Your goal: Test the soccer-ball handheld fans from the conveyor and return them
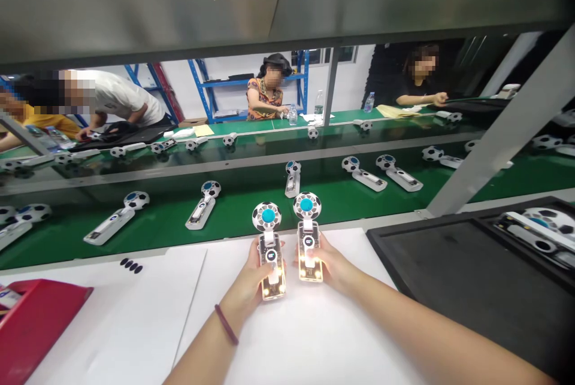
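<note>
My left hand (252, 277) is wrapped round a handheld fan (271, 253) with a soccer-ball head and a blue centre. Its thumb lies on the front of the body, below a small round lit display. A second, matching handheld fan (308, 241) is in my right hand (332, 262), the thumb likewise on its front. Both fans stand upright side by side, slightly apart, with yellowish lights glowing at their lower ends. White paper (314, 337) covers the work surface beneath them. The fingers behind each fan are mostly hidden.
Beyond my hands, a green conveyor belt (247, 205) carries several similar fans. A black foam tray (431, 265) with devices lies right; a red bin (40, 325) and small black ovals (131, 266) lie left. Several people sit across the line. A slanted metal post (503, 127) stands right.
</note>
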`<act>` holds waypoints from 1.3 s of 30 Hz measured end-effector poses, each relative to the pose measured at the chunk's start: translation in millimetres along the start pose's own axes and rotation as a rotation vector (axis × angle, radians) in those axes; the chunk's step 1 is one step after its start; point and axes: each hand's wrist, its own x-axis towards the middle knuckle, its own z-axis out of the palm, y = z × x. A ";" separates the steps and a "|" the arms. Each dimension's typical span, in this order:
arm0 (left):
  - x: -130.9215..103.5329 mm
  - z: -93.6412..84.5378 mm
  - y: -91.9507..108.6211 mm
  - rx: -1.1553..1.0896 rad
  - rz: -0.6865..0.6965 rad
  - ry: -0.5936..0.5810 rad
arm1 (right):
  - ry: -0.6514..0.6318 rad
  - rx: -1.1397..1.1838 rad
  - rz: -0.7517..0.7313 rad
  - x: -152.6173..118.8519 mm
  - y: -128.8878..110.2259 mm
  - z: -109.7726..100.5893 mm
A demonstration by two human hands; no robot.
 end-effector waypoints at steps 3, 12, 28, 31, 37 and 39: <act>1.5 -2.0 -1.3 0.029 0.029 -0.025 | 0.004 0.022 0.010 -0.1 0.5 -0.6; 3.1 -6.4 -5.3 0.036 0.048 -0.041 | -0.005 0.025 0.009 -0.3 0.0 -1.5; 4.0 -3.4 -7.2 0.018 0.088 -0.053 | -0.028 -0.035 -0.022 1.5 2.9 -3.3; 5.3 -4.3 -9.1 0.014 0.122 -0.076 | -0.029 -0.031 -0.034 2.2 3.3 -2.5; 6.8 -6.3 -10.8 -0.015 0.103 -0.087 | -0.045 -0.005 -0.033 5.0 6.8 -8.1; 7.2 -7.5 -11.6 -0.021 0.101 -0.100 | -0.069 -0.002 -0.049 5.0 7.4 -9.8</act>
